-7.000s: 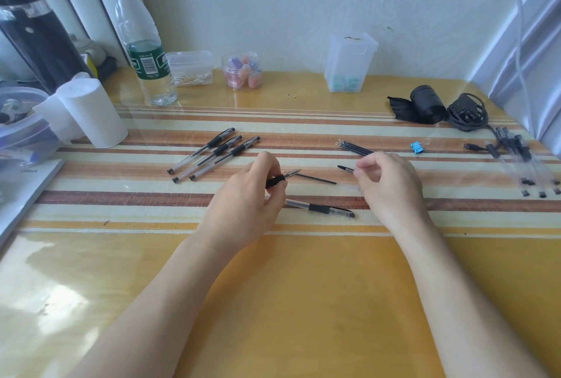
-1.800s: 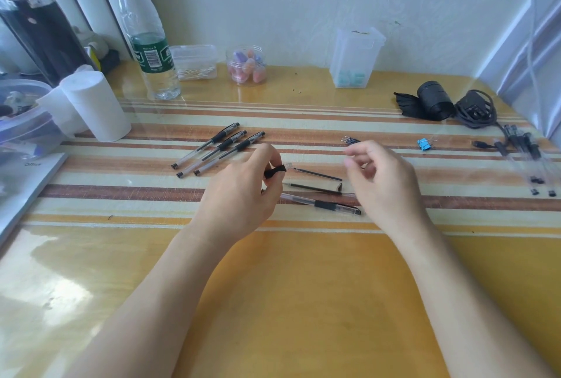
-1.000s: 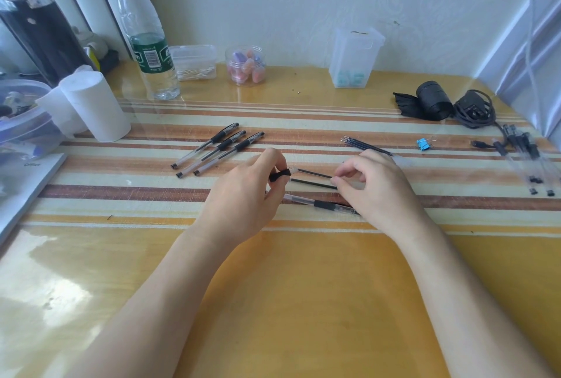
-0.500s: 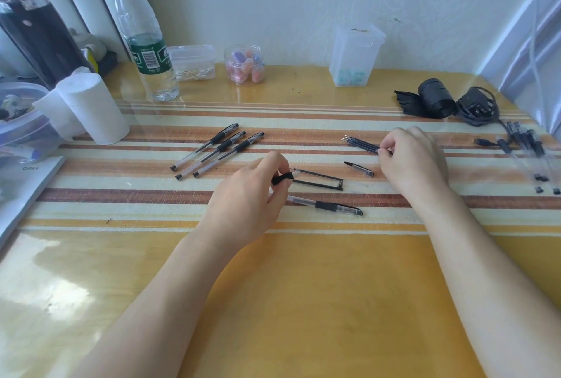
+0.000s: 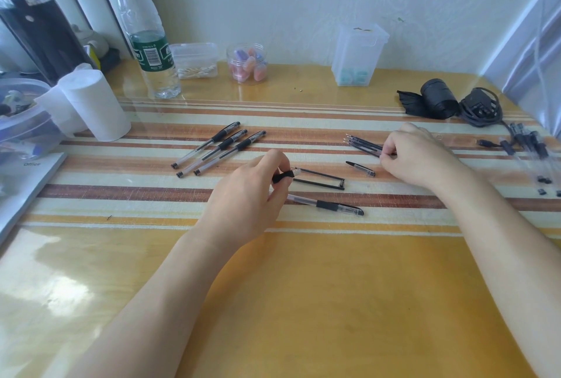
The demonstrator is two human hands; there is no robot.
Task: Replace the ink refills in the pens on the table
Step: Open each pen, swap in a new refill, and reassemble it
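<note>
Left hand: we are pinching the open barrel (image 5: 283,177) by its black rubber grip, our left hand (image 5: 252,195) curled round it near the middle of the table (image 5: 303,301), the open mouth pointing right.
Right hand: we are reaching toward the far right part of the table. Our right hand (image 5: 422,159) has its fingers curled, the tips closing on the near end of the fresh refills (image 5: 362,144).
Fresh refills: they are lying in a small bundle, touching one another, points facing left.
Loose parts: two loose refills (image 5: 318,184) are lying just beside the barrel's mouth, and a tip piece (image 5: 360,169) is lying between them and our right hand.
Other pens: one whole pen (image 5: 324,204) is lying nearer our edge, three pens (image 5: 218,149) toward the left, and blurred ones (image 5: 528,146) at the right edge.
Handling: we are judging a refill as very light, thin, fairly stiff yet bendable, and likely to roll or slip on the glossy cover.
Where to hold: we are favouring a two-finger pinch near a refill's back end, away from the point, and the rubber grip for the barrel.
</note>
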